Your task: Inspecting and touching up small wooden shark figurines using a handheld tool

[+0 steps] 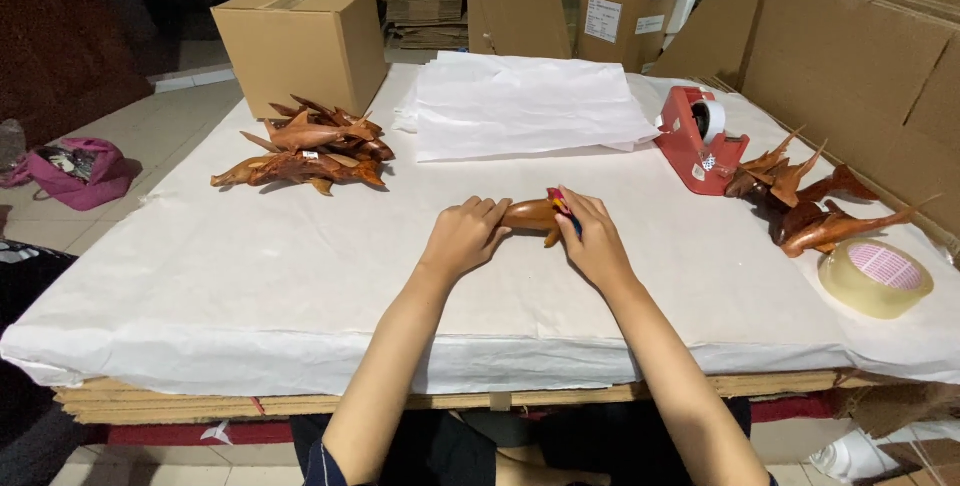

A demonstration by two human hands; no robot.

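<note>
My left hand [466, 235] lies curled over 1 end of a small brown wooden fish carving [530, 214], fingers closed down on it. My right hand [594, 236] covers the other end, fingers closed around it; a small red, yellow and blue item [560, 202] shows at my right fingertips, and I cannot tell what it is. The carving lies flat on the white paper sheet [250, 276] that covers the table, near the middle, between both hands.

To the left, well apart from my hands, sits a pile of similar wooden fish carvings [308, 146]. Behind that pile stands a closed cardboard box [300, 41]. A stack of white paper [520, 106] lies at the far centre. To the right stands a red tape dispenser [697, 141], and just beside it a second group of wooden fish carvings [810, 201]. A roll of clear tape [875, 277] lies flat near the right edge. On the floor at the far left rests a pink bag [80, 171].
</note>
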